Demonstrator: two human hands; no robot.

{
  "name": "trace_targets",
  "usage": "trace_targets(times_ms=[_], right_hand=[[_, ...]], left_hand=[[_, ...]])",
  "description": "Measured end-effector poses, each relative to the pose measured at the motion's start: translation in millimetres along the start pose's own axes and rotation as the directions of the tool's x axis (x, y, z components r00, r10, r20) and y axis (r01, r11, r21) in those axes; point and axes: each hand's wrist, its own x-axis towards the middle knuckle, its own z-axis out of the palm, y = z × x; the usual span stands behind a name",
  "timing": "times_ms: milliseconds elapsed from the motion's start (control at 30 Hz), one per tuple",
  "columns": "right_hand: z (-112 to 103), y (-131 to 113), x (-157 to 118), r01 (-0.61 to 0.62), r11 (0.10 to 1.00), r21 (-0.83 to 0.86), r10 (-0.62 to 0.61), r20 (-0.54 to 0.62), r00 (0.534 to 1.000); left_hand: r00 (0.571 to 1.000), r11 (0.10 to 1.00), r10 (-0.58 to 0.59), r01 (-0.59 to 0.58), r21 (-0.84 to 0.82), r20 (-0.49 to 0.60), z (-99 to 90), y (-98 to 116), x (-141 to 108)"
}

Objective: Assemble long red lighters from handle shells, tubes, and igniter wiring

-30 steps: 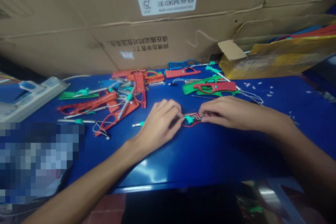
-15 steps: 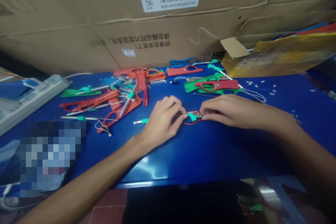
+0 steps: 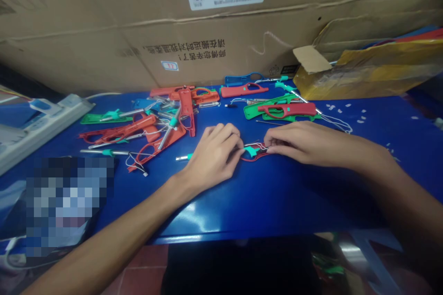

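In the head view, the left hand [image 3: 214, 156] curls over an open red plastic handle shell [image 3: 254, 158] at the middle of the blue desk [image 3: 270, 203], its grip closed on the shell's left part, though the exact pinch is hidden. The right hand [image 3: 301, 143] brings thumb and forefinger together on thin white wires [image 3: 259, 144] at the shell's right, beside a turquoise plastic insert [image 3: 251, 151]. A silvery metal tube end [image 3: 182, 158] shows left of the left hand. Compared with a second ago, both hands keep nearly the same places, so the close finger work seems at the same stage.
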Motion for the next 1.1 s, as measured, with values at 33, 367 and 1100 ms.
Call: trace_targets(times_ms=[33, 367, 1100], right_hand=[[0.2, 0.3, 0.1, 0.002, 1.0, -0.002, -0.002, -0.002, 1.0], [-1.2, -2.3, -2.1, 0.011, 1.0, -0.005, -0.01, 0.009, 1.0], [3.6, -1.9, 1.7, 0.017, 1.0, -0.015, -0.017, 0.024, 1.0]], left_hand=[[1.0, 1.0, 0.001, -0.001, -0.002, 0.004, 0.1, 0.2, 0.1], [1.0, 0.999, -0.015, 0.015, -0.03, 0.013, 1.0, 3.4, 0.5], [0.996, 0.987, -0.082, 0.077, -0.141, -0.028, 7.0, 3.9, -0.9]])
